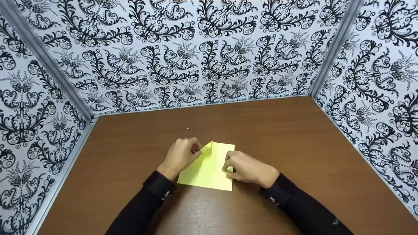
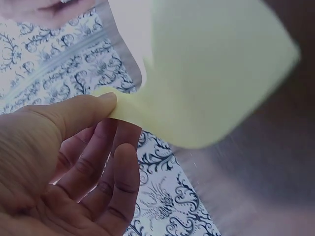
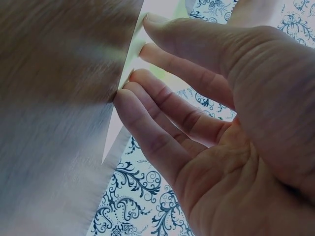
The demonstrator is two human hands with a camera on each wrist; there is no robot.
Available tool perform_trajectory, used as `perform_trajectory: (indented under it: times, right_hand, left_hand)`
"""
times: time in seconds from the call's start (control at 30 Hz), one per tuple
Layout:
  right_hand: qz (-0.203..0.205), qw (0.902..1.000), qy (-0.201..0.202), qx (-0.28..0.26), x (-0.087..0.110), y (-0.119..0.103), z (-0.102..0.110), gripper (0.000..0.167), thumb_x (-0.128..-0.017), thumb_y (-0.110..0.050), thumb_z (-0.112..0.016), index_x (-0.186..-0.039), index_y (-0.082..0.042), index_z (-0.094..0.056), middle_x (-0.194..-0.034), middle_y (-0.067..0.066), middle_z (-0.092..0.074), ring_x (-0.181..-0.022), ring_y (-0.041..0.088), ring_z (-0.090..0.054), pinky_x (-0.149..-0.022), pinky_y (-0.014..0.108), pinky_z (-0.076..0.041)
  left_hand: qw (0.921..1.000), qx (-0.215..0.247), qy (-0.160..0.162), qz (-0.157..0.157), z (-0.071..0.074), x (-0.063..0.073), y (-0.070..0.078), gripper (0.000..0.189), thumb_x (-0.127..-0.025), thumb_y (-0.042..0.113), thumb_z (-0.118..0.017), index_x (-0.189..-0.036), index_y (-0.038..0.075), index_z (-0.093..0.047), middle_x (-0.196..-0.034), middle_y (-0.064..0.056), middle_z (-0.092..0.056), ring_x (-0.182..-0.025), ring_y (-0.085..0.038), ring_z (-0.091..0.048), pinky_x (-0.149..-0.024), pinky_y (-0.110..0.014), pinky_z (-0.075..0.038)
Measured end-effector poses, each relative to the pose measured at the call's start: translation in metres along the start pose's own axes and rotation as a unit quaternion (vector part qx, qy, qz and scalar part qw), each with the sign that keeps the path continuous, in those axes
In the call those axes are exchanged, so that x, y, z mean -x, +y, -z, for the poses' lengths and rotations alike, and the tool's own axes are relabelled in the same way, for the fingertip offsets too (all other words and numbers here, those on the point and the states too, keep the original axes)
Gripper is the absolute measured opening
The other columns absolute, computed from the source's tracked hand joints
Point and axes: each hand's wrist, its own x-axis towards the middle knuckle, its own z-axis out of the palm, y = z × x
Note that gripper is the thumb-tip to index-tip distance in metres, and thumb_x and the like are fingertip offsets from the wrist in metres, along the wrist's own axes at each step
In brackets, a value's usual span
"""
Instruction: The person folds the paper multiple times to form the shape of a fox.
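A square yellow sheet of paper (image 1: 209,169) lies on the table, its far left part lifted and bent. My left hand (image 1: 183,153) pinches that raised corner between thumb and fingers. The left wrist view shows the thumb (image 2: 106,103) on top of the paper (image 2: 211,73), which curves away from the grip. Near the sheet's right edge, my right hand (image 1: 248,168) rests its fingertips on the paper. In the right wrist view, the fingers (image 3: 157,105) are loosely bent and touch the sheet, spaced apart from the thumb.
The brown wooden table (image 1: 277,130) extends around the sheet. Patterned black-and-white panels (image 1: 202,58) enclose it at the back and both sides, joined by grey metal posts (image 1: 336,49). A tiny white speck (image 1: 187,128) lies beyond the left hand.
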Motion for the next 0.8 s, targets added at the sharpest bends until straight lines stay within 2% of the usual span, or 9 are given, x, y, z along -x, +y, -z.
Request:
perform_trajectory:
  times: [0.13, 0.37, 0.57, 0.8]
  right_hand:
    - [-0.001, 1.0, 0.004, 0.004, 0.0, 0.001, 0.0, 0.018, -0.1, -0.004, -0.089, -0.118, -0.002, -0.09, -0.114, 0.014, -0.078, -0.098, 0.027, -0.076, -0.084, 0.03, -0.064]
    - [-0.004, 1.0, 0.001, 0.009, -0.001, 0.001, 0.0, 0.018, -0.1, -0.005, -0.089, -0.118, -0.002, -0.09, -0.114, 0.013, -0.077, -0.097, 0.024, -0.074, -0.085, 0.031, -0.064]
    - [-0.005, 0.9997, -0.001, 0.024, -0.002, 0.0, 0.001, 0.016, -0.099, -0.007, -0.091, -0.115, -0.004, -0.089, -0.111, 0.012, -0.076, -0.094, 0.02, -0.072, -0.083, 0.031, -0.064]
    - [-0.008, 0.9998, 0.0, 0.019, 0.0, 0.0, -0.003, 0.012, -0.1, -0.008, -0.092, -0.112, -0.006, -0.088, -0.11, 0.011, -0.075, -0.093, 0.021, -0.073, -0.082, 0.03, -0.064]
  left_hand:
    - [0.9997, -0.001, -0.002, -0.022, -0.003, 0.005, 0.01, 0.011, -0.098, 0.006, -0.093, -0.096, 0.014, -0.084, -0.089, -0.001, -0.087, -0.078, -0.014, -0.082, -0.069, -0.031, -0.067]
    - [0.9993, -0.007, -0.02, -0.031, -0.007, 0.014, 0.023, 0.013, -0.099, 0.012, -0.094, -0.092, 0.015, -0.083, -0.087, 0.001, -0.086, -0.074, -0.012, -0.079, -0.063, -0.029, -0.063]
    - [0.9982, -0.009, -0.038, -0.045, -0.011, 0.02, 0.031, 0.013, -0.1, 0.013, -0.094, -0.093, 0.014, -0.083, -0.088, 0.001, -0.086, -0.074, -0.012, -0.077, -0.064, -0.03, -0.062]
    - [0.9974, 0.002, -0.061, -0.038, -0.016, 0.028, 0.038, 0.013, -0.1, 0.01, -0.093, -0.092, 0.014, -0.082, -0.086, 0.0, -0.085, -0.073, -0.011, -0.076, -0.064, -0.027, -0.062]
